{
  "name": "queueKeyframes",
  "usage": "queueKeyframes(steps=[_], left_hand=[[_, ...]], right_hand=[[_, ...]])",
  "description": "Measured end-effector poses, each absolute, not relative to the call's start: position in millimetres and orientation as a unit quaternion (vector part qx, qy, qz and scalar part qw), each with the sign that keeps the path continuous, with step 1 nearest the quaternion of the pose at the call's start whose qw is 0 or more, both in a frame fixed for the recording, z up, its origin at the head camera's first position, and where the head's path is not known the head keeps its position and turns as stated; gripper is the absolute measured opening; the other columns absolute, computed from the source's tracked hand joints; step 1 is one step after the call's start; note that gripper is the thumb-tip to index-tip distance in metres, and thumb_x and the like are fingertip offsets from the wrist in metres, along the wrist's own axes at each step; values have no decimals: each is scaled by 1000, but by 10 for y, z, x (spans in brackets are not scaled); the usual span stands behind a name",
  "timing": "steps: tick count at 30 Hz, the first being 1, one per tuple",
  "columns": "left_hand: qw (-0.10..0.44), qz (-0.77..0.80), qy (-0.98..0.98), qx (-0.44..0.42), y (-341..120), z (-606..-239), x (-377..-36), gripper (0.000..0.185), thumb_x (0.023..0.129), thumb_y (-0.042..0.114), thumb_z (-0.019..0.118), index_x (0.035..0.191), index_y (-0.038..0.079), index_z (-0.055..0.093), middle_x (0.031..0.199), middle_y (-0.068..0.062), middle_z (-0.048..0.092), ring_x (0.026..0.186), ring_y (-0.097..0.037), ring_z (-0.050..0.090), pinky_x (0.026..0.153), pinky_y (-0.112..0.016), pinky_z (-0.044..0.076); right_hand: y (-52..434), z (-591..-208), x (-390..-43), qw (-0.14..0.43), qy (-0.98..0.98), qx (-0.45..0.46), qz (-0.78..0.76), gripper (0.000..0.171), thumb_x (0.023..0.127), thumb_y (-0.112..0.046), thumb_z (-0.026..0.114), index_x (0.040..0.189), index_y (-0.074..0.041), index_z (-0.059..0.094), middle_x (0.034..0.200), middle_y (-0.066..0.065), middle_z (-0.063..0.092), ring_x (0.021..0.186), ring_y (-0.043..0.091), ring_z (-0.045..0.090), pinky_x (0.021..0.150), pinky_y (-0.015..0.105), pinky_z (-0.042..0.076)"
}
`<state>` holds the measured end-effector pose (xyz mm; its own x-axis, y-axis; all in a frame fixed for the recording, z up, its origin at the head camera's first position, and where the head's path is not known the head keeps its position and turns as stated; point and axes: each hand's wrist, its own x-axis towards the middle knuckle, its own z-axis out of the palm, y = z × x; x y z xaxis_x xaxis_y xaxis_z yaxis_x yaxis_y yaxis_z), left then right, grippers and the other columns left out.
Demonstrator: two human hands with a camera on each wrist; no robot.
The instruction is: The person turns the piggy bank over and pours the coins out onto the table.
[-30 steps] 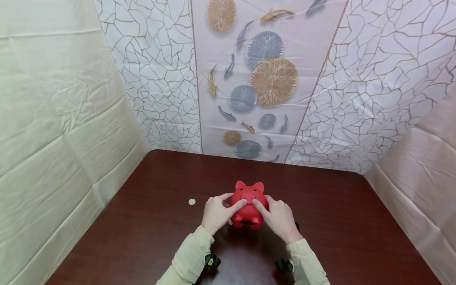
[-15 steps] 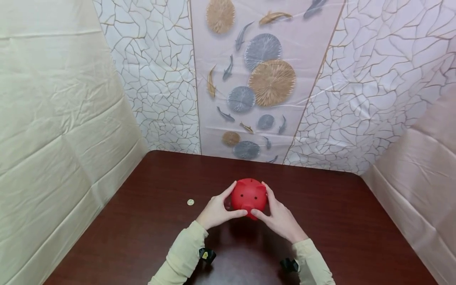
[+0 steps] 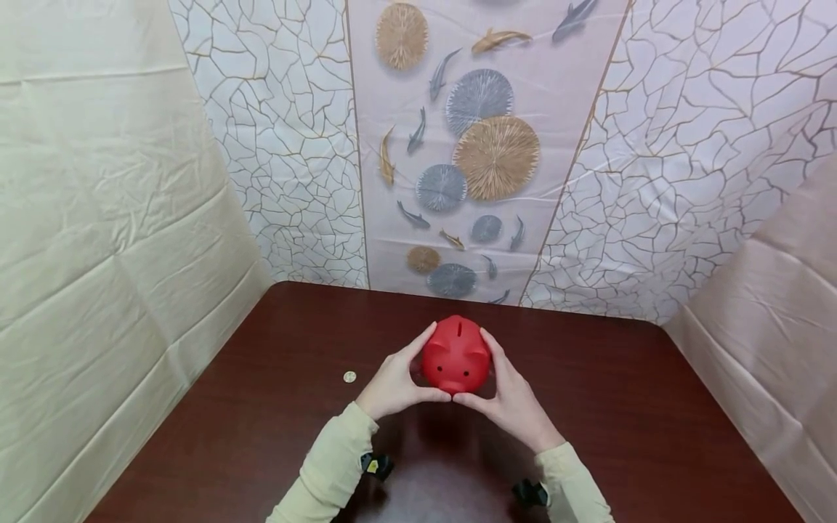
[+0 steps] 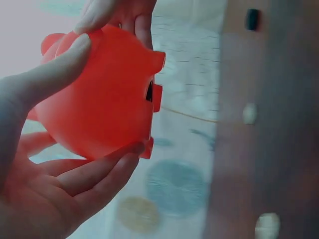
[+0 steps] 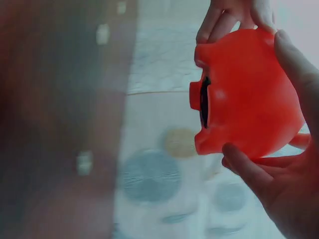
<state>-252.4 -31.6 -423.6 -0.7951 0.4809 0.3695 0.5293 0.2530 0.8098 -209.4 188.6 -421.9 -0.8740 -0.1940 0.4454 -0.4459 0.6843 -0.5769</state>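
Here a person's left hand [image 3: 395, 385] and right hand [image 3: 519, 407] hold a round red piggy bank [image 3: 456, 357], fingers clamped on its sides, above a dark-brown wooden counter [image 3: 628, 414]; a small round golden coin [image 3: 349, 377] lies near the left hand, patterned fabric [image 3: 458, 163] behind

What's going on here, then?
A person is holding a red piggy bank up off the dark table, with the left hand and right hand gripping it from either side. It is tipped so that its slot shows in the head view. A small coin-like disc lies on the table, beyond the left hand and touched by neither hand.
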Motion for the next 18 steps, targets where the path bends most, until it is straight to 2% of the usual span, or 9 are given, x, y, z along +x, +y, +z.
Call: queueKeyframes(steps=[3,6,11,15,18], left_hand=[[26,-549,-771,-320,-332,-4080,-2486,101,71,18,87,152,32,28,143,-3,52,111,-25,66,91,-39,56],[14,-582,-753,-307,-297,-4230,-2548,102,71,11,86,153,29,27,143,-8,51,109,-31,67,90,-41,57],[-22,-593,-754,-280,-236,-4687,-2615,104,72,12,86,154,27,24,144,-13,49,107,-32,68,90,-37,57],[-24,-584,-765,-272,-218,-4737,-2607,102,72,14,86,153,30,26,143,-12,51,108,-31,67,90,-39,57],[7,-534,-796,-285,-211,-4636,-2596,102,71,18,87,153,30,27,145,-8,50,115,-27,63,94,-37,55]], right_hand=[[1854,-4102,-2083,219,-890,183,356,109,67,-33,89,153,-33,21,141,5,50,111,20,62,86,39,58],[1840,-4203,-2167,227,-889,182,354,105,68,-30,89,152,-28,25,141,8,51,108,21,62,87,42,57],[1860,-4552,-2227,166,-895,165,381,102,70,-32,87,151,-18,26,146,15,46,119,32,59,92,52,53],[1867,-4619,-2212,137,-887,153,414,104,71,-30,87,152,-21,23,148,13,42,122,34,56,92,52,54],[1875,-4582,-2197,136,-893,152,402,105,72,-32,86,153,-23,18,149,13,41,125,35,54,94,53,52]])
